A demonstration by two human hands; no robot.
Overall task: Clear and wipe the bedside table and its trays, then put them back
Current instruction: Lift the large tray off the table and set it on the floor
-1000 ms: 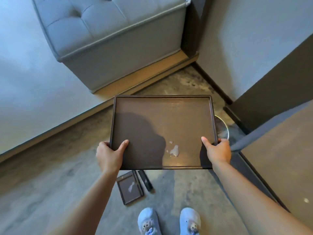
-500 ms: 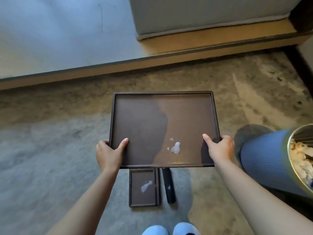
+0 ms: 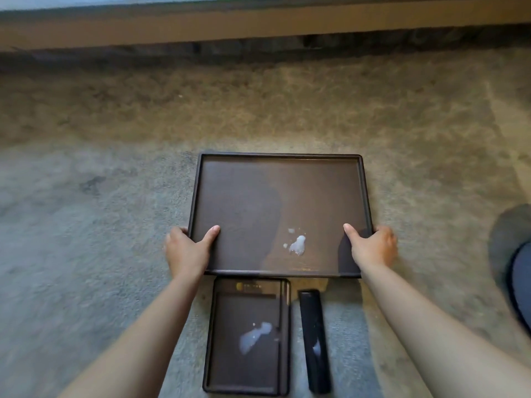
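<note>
A large dark brown tray is low over the carpet, held level, with a whitish spill near its front right. My left hand grips its left rim, thumb inside the tray. My right hand grips the right rim the same way. A smaller dark tray lies on the carpet just in front of it, also with a whitish spill. A black remote lies to the right of the small tray. I cannot tell whether the large tray touches the floor.
Grey-brown carpet covers the floor. A wooden platform edge runs along the top. A blue ribbed bin shows at the right edge.
The view has tilted down toward the floor. Both hands have lowered the large tray toward the carpet, just beyond the small tray and remote. The grip is unchanged.
</note>
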